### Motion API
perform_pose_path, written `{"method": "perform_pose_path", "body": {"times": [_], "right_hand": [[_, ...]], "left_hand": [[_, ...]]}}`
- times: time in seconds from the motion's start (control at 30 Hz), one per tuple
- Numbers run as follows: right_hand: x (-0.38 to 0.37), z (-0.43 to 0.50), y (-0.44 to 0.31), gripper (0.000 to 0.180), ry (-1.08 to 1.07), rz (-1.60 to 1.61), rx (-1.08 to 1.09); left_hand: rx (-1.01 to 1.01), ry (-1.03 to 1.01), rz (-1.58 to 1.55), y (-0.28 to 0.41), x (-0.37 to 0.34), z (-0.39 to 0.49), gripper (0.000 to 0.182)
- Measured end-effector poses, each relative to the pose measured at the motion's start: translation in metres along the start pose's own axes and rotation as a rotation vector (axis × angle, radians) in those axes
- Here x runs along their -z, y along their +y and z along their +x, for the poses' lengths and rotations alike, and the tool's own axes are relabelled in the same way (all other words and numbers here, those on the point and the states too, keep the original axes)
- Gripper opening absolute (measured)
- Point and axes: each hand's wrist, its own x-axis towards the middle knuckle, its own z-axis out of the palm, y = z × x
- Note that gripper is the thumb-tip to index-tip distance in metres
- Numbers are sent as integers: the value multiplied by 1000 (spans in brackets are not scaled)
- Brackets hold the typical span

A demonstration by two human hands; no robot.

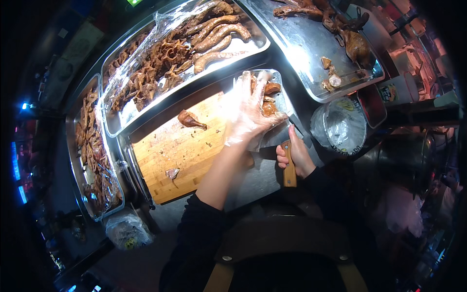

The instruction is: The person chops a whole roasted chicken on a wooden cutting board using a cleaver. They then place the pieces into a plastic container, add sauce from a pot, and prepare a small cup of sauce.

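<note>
My left hand, in a clear plastic glove, is spread over a small metal tray holding pieces of browned cooked meat. Glare washes out part of the glove, and the palm side is hidden. My bare right hand grips the wooden handle of a knife, whose wide blade points up toward the small tray beside my left thumb. On the wooden cutting board, left of my left forearm, lie a cooked drumstick, a small scrap and crumbs.
Behind the board, a large metal tray holds sausages and browned meat pieces, partly under plastic film. Another meat tray stands at left. At upper right, a tray holds whole cooked poultry. A plastic-lined container and a bagged one flank the counter.
</note>
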Motion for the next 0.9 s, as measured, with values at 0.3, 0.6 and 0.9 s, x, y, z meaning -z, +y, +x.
{"method": "perform_pose_path", "body": {"times": [0.3,0.6,0.9], "right_hand": [[8,-34,-11,60,-3,-103,30],[24,-59,1,57,162,-299,317],[10,-46,4,56,142,-392,393]], "left_hand": [[-99,74,117,-14,-19,10,55],[-18,-55,-15,-25,2,-9,50],[-327,14,281,-25,-30,15,57]]}}
